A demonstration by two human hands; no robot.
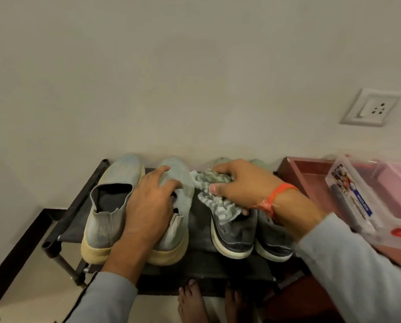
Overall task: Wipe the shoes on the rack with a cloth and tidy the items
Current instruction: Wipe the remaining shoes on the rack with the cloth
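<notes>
head | left hand (148, 201) flat on shoe (176, 183) | right hand (241, 183) grips cloth (215, 201) | label unreadable

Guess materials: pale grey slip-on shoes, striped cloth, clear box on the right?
Pale grey slip-on shoes: probably matte knit fabric, ribbed collar, with cream rubbery soles. Grey-and-white striped cloth: soft woven or terry textile, crumpling under the right hand. Clear lidded box: glossy transparent plastic.

The light is dim and soft, with a yellow-grey look. Dark shadow sits under the rack (62, 220). Everything looks a little blurry. The edges bend and stretch outward.
</notes>
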